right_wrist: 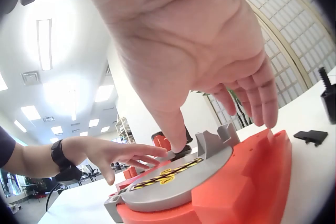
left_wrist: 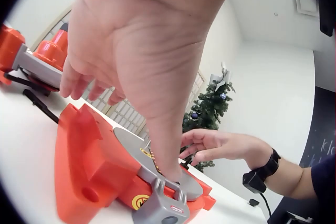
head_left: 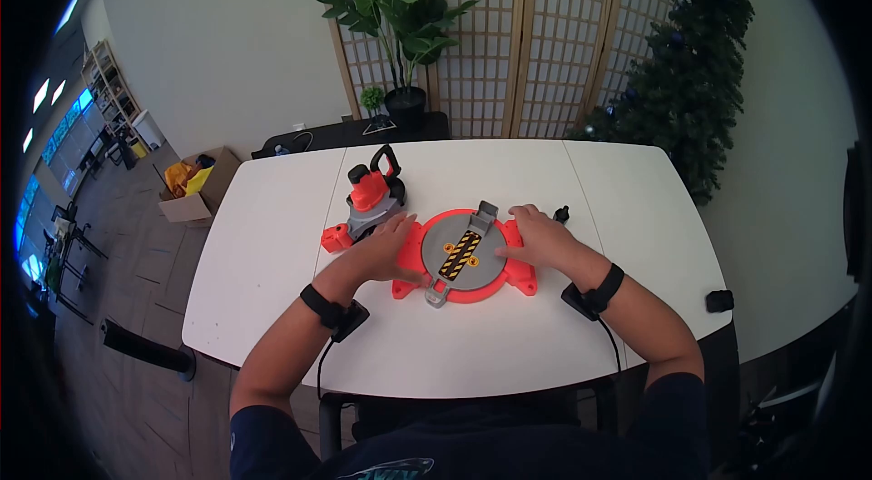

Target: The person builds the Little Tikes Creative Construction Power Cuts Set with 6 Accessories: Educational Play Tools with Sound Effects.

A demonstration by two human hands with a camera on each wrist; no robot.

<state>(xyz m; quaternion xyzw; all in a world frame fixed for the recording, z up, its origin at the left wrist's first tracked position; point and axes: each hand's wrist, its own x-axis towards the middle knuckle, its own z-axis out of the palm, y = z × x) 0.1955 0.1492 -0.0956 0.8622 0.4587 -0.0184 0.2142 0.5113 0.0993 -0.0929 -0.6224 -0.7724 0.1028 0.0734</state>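
Note:
A red toy saw base (head_left: 522,277) with a round grey turntable (head_left: 437,244) lies flat on the white table. A black and yellow striped strip (head_left: 460,255) crosses the turntable. My left hand (head_left: 385,251) spreads over the base's left side, its thumb reaching down over the turntable near the grey front tab (left_wrist: 163,211). Over the right side, my right hand (head_left: 543,239) hangs with loosely extended fingers; its fingertips come close to the red edge in the right wrist view. Behind my left hand stands the red and grey toy saw head (head_left: 371,194) with a black handle.
A small black screw-like part (right_wrist: 329,95) and a flat black piece (right_wrist: 311,137) lie right of the base. A black object (head_left: 718,301) sits at the table's (head_left: 509,362) right edge. Beyond the table are a potted plant (head_left: 405,103) and a decorated tree (head_left: 677,80).

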